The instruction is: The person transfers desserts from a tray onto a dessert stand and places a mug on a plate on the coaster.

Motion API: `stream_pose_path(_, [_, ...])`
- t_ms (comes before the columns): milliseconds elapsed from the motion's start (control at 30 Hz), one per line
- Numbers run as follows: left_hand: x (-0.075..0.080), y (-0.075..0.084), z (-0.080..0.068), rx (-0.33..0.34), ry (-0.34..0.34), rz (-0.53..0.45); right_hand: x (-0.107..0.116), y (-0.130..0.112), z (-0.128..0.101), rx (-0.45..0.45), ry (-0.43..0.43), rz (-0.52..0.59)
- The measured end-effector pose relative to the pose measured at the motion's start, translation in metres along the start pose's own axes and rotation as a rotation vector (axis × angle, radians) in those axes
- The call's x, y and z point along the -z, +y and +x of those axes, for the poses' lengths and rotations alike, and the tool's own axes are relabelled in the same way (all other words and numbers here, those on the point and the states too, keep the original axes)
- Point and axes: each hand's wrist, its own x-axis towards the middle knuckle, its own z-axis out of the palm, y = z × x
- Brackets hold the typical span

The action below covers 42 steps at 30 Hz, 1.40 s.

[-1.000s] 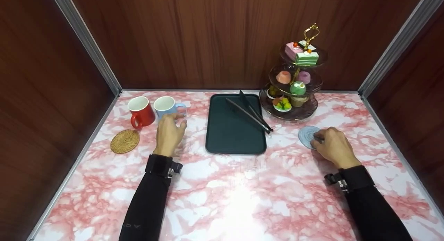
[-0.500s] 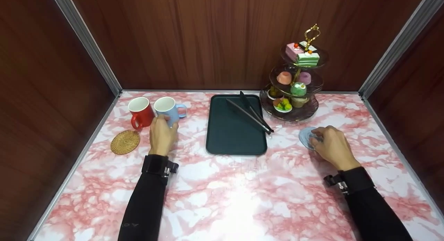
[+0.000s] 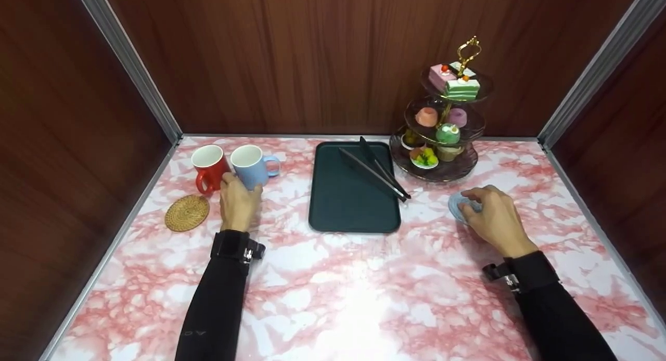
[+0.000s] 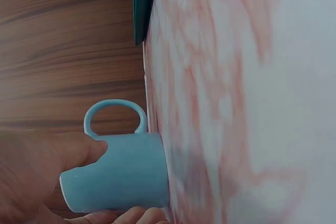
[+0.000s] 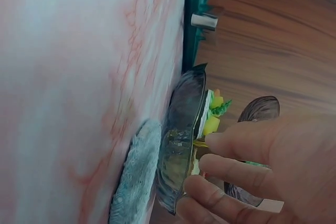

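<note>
Since the earlier frame, left hand has slid from the desk onto the blue mug, upper left, now wrapping its body. Ceramic: stiff, smooth, breakable; grip the body or handle. Right hand pinches the soft, light blue coaster, right of centre.

Dark wood-grain walls with silver corner posts enclose a glossy pink-and-white marbled table.
</note>
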Motion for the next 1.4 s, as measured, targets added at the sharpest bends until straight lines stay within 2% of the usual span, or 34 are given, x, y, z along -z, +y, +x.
stream_pose_path(200, [0.000,-0.006,0.005,0.014,-0.027,-0.033,-0.001,-0.006,0.000,0.005,-0.003,0.009])
stream_pose_path(533, [-0.001,-0.009,0.015,0.020,-0.006,-0.070,-0.002,-0.023,0.003,0.067,0.025,0.041])
stream_pose_path(833, [-0.006,-0.012,0.019,-0.021,-0.052,-0.127,-0.007,-0.039,0.008,0.117,0.008,0.054])
stream_pose_path(1133, [-0.008,-0.015,0.023,-0.050,-0.031,-0.109,-0.012,-0.051,0.009,0.137,-0.001,0.074])
stream_pose_path(1400, [-0.010,-0.014,0.026,-0.081,0.000,-0.147,-0.013,-0.053,0.011,0.154,0.016,0.070])
